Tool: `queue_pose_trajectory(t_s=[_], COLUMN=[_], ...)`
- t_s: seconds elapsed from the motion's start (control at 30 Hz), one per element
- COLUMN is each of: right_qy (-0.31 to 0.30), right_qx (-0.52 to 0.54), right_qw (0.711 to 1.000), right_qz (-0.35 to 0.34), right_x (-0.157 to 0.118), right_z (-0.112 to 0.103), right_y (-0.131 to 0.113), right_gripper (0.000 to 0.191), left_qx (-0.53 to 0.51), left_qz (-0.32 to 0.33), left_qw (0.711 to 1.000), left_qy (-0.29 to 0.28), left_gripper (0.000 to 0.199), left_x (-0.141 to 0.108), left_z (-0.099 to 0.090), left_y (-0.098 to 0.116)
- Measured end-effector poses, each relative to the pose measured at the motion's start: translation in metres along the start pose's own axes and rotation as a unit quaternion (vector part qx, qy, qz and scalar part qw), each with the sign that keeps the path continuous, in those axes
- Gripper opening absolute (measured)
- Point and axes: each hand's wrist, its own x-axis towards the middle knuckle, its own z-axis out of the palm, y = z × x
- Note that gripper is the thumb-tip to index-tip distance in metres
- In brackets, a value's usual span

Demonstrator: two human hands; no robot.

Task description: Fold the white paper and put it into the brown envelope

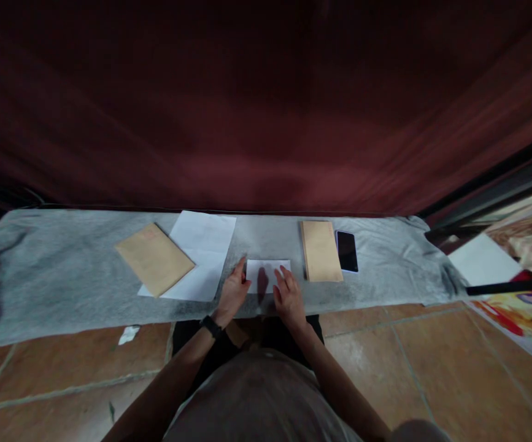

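A small white folded paper (268,265) lies flat on the grey cloth in front of me. My left hand (235,290) is at its left edge, thumb and fingers apart, touching the edge. My right hand (289,296) rests over its right part with the fingers spread. Left of my hands, large white sheets (205,245) lie on the cloth, with a brown envelope (155,259) partly on top of them. To the right is a stack of brown envelopes (323,250).
A dark phone (347,250) lies right of the envelope stack. The grey cloth (72,270) covers a narrow surface against a dark red curtain (266,123). A paper scrap (129,334) is on the tiled floor, and a colourful printed bag (523,319) stands at the far right.
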Motion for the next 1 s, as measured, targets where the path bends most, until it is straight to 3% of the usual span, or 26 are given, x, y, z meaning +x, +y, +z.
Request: queue_pose_trajectory(t_s=[0.17, 0.27, 0.4, 0.53, 0.7, 0.83, 1.0], right_qy=[-0.041, -0.050, -0.058, -0.058, -0.041, -0.039, -0.069], right_qx=[-0.075, -0.102, -0.120, -0.123, -0.122, -0.101, -0.056], right_qw=[0.996, 0.993, 0.990, 0.990, 0.991, 0.994, 0.994], right_qz=[-0.026, -0.027, -0.041, -0.045, -0.023, -0.017, -0.057], right_x=[-0.001, -0.004, -0.006, -0.008, -0.012, -0.005, 0.013], right_z=[0.016, 0.021, 0.020, 0.017, 0.017, 0.018, 0.023], right_y=[-0.011, -0.011, -0.010, -0.010, -0.006, -0.004, -0.009], right_gripper=[0.050, 0.051, 0.053, 0.054, 0.053, 0.052, 0.051], left_qx=[0.095, 0.156, 0.222, 0.274, 0.290, 0.300, 0.303], left_qz=[0.043, 0.120, 0.220, 0.238, 0.245, 0.239, 0.243], left_qw=[0.994, 0.979, 0.950, 0.931, 0.924, 0.922, 0.921], left_qy=[0.022, 0.048, 0.022, 0.028, 0.049, 0.051, 0.041], left_gripper=[0.058, 0.045, 0.049, 0.058, 0.060, 0.060, 0.058], left_x=[-0.008, -0.016, -0.024, -0.026, -0.027, -0.030, -0.030], left_z=[0.001, 0.011, 0.034, 0.043, 0.032, 0.029, 0.029], left_y=[0.006, 0.012, 0.017, 0.006, -0.012, -0.014, -0.010])
